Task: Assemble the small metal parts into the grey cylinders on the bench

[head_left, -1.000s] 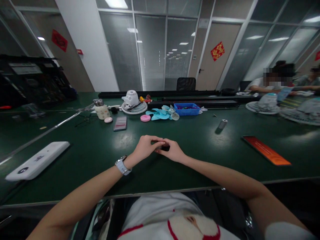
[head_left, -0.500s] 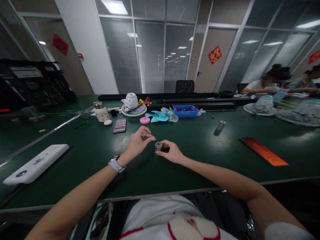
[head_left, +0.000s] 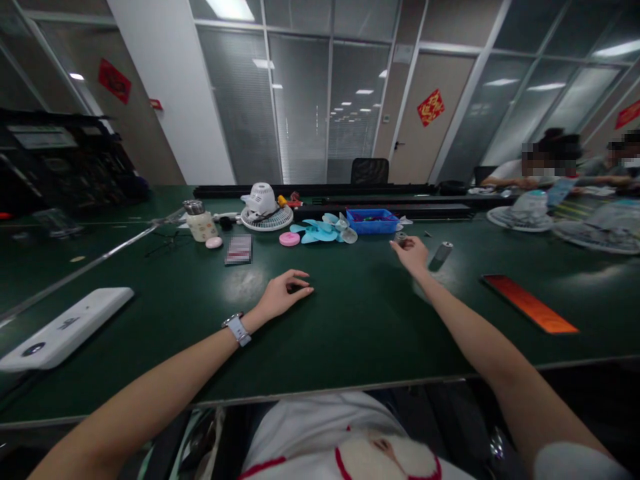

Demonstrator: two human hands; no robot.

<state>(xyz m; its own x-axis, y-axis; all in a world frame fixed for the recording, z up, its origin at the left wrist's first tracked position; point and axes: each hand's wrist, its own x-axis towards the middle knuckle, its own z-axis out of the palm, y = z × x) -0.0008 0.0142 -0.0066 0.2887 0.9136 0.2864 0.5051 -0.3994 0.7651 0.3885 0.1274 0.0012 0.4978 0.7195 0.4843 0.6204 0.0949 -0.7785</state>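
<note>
My right hand (head_left: 413,255) reaches out over the far right part of the table, its fingers wrapped round a small metal cylinder (head_left: 400,237). Most of that cylinder is hidden by the fingers; its grey top shows. A second, taller grey cylinder (head_left: 441,254) stands just to the right of this hand. My left hand (head_left: 285,293) rests low over the table's middle, with thumb and fingers apart and nothing between them. A watch (head_left: 237,329) is on the left wrist.
On the green table (head_left: 340,333) are a blue bin (head_left: 373,223), light-blue fan blades (head_left: 320,230), a pink disc (head_left: 289,239), a white fan part (head_left: 263,203), a jar (head_left: 201,223), a white device (head_left: 70,330) and an orange panel (head_left: 531,303). People sit at the far right.
My right hand has carried the small metal cylinder from beside my left hand away to the right and farther back. My left hand has lowered slightly, its fingers still apart.
</note>
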